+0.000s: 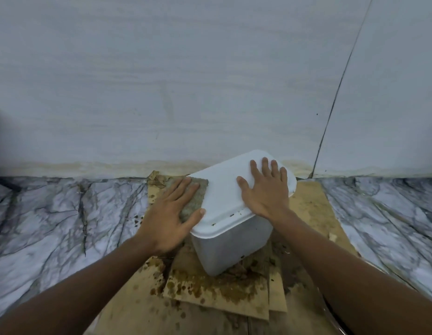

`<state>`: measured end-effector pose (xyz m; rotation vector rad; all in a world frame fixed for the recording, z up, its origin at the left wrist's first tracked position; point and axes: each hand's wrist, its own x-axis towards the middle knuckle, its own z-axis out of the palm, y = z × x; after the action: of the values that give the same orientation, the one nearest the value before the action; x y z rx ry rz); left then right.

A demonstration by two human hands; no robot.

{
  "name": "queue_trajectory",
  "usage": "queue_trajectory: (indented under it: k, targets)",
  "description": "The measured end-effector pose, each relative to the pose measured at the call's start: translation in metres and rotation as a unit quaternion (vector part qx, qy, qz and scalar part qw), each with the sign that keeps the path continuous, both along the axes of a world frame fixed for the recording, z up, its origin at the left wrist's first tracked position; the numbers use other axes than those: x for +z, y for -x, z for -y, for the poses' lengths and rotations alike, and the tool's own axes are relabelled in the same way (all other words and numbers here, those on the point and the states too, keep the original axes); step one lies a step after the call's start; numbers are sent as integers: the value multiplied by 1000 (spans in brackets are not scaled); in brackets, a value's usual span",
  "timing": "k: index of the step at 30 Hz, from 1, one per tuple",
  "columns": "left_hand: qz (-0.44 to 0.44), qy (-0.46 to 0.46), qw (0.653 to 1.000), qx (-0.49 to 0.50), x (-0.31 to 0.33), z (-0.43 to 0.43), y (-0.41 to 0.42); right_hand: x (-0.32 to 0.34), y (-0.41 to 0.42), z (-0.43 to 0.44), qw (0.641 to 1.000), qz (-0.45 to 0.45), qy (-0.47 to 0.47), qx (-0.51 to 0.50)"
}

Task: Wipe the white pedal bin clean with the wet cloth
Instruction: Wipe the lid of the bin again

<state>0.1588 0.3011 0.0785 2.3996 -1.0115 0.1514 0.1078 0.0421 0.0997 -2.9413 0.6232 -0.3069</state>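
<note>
While the white pedal bin [234, 247] stands with its lid down, the step in hand looks to be the wiping of the lid top. The wet cloth [195, 204], a grey-green square, lies flat on the lid's left end, and the left hand [170, 215] presses it there with straight fingers laid across it and the thumb stretched along its near edge. Only the strip of cloth between fingers and thumb and its far corner show; the rest is under the palm.

The right hand [264, 192] rests on the bare right half of the lid, fingers spread and flat, holding nothing. It seems to be steadying the bin. The two hands are apart, with a clear band of white lid between them.

The job appears to be at an early stage. A few dark specks [231, 215] sit along the lid's near rim, just right of the left thumb, and the front wall below the hands has a dull, smeared look.

The next move calls for dragging the cloth rightward across the lid under even pressure. The right hand must give way or shift to a side wall. After that the rim and walls need attention.

Beneath the bin, nearer the person than either hand, lies brown-spotted cardboard [210, 291]. It rests on a veined marble floor [53, 213] that runs out to the left of the left hand and to the right of the right hand. Beyond the fingertips rises a pale wall [186, 81], discoloured along its foot.
</note>
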Motion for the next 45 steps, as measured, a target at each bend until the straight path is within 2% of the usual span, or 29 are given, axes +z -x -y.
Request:
queue_trajectory:
  k: [3, 8, 15, 20, 27, 32, 36, 40, 45]
  targets:
    - [-42, -5, 999, 6, 4, 22, 2, 0, 3, 19, 999, -29, -28, -9]
    - [-42, 6, 999, 16, 7, 67, 9, -6, 6, 60, 996, -64, -63, -18]
    - [3, 16, 1000, -3, 30, 123, -33, -14, -3, 105, 991, -20, -121, -60]
    - [9, -16, 999, -51, 52, 150, -64, -13, -16, 117, 982, 4, -147, -121]
    - [-36, -12, 999, -34, 31, 95, -94, -8, -40, 57, 987, -19, -107, -119]
    - [-77, 34, 996, -3, 11, 41, -113, 2, -60, -2, 993, -38, -48, -104]
    - [-90, 55, 994, 14, 7, 20, -127, 16, -67, -22, 994, -74, -35, -76]
    - [-99, 43, 994, 3, 6, 28, -130, 16, -57, -19, 991, -90, -42, -85]
    - [-60, -8, 997, -41, 15, 72, -120, 2, -24, 7, 982, -84, -101, -133]
